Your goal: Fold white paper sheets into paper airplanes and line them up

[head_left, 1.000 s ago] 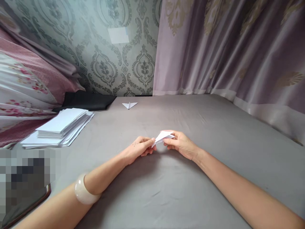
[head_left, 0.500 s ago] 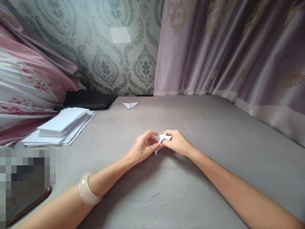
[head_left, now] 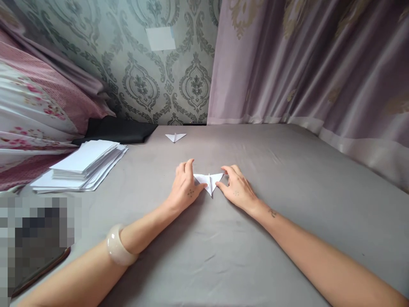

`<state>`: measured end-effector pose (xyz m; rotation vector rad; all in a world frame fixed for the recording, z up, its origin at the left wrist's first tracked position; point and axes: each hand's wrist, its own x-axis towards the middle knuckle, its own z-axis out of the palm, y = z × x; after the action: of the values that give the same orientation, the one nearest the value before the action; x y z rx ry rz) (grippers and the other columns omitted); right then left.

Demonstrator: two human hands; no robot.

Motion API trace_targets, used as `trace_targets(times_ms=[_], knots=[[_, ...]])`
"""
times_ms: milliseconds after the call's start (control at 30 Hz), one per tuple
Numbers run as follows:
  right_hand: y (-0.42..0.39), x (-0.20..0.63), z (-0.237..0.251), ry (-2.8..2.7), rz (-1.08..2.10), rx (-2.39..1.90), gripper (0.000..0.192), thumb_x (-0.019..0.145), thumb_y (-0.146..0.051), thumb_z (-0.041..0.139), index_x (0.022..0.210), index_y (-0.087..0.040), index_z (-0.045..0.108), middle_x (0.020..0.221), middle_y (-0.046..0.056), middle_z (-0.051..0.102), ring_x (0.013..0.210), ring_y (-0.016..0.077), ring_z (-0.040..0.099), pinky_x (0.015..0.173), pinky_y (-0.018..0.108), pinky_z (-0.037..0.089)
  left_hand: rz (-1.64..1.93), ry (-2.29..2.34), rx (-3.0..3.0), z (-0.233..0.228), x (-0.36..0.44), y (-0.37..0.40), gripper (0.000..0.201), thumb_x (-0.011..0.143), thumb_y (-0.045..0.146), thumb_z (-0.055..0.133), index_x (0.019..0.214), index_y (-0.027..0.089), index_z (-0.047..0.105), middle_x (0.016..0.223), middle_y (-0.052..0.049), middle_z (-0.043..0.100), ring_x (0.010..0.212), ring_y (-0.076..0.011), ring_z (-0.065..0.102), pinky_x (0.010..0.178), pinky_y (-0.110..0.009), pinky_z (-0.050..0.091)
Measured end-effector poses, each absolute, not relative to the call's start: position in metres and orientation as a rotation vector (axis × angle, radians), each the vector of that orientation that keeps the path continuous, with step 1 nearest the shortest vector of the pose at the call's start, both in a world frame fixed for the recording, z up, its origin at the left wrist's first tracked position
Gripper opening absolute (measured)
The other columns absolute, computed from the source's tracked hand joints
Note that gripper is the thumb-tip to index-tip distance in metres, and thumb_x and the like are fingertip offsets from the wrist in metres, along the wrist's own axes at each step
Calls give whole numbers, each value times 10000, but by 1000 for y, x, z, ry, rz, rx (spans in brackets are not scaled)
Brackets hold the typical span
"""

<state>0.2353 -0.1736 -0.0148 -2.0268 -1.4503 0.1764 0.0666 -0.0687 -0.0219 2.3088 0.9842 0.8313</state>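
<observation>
A small white folded paper plane lies flat on the grey bedsheet, wings spread. My left hand rests palm down on the sheet, its fingers touching the left wing. My right hand lies palm down too, fingertips on the right wing. A pale bangle circles my left wrist.
A second folded paper plane lies farther back near the wall. A stack of white sheets sits at the left, beside a black cloth and floral bedding. Mauve curtains hang along the right.
Both hands held the folded paper lifted off the sheet; now it lies spread flat on the sheet and both hands press on its wings.
</observation>
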Motion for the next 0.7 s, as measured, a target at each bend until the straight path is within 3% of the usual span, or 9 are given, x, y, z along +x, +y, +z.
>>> trace_targets(times_ms=[67,167,233,333,700], knots=[[-176,232,-15,-1537,154,-1989,301,836,-278,606,1126,-201,599,1143,80,589,811,162,600,704,300,460,868,872,2536,-24,65,-65,517,731,241,707,1202,192,499,1245,-131,486,1134,-307,459,953,-487,409],[-178,230,-14,-1668,176,-1887,162,893,-206,522,979,-208,659,1029,51,634,904,166,588,762,282,459,683,570,2677,-24,63,-63,108,878,205,541,941,193,627,1062,-78,612,1008,-242,521,899,-388,445],[-179,229,-15,-1730,198,-1830,194,914,-186,486,946,-209,677,998,46,649,949,169,575,808,285,456,587,450,2651,-23,62,-65,206,930,196,455,868,192,651,981,-62,655,935,-207,557,845,-330,463],[-181,228,-16,-1760,208,-1781,230,922,-175,470,982,-211,689,1018,48,653,966,171,569,831,288,459,559,348,2613,-21,60,-68,260,956,204,416,917,190,672,1013,-60,676,952,-188,579,858,-298,463],[-190,212,-10,-1821,192,-1803,290,909,-150,417,1017,-208,679,1028,66,572,952,167,546,815,273,454,484,136,2796,-12,53,-72,333,928,93,344,1062,163,641,1087,-97,642,989,-211,568,913,-341,451]])
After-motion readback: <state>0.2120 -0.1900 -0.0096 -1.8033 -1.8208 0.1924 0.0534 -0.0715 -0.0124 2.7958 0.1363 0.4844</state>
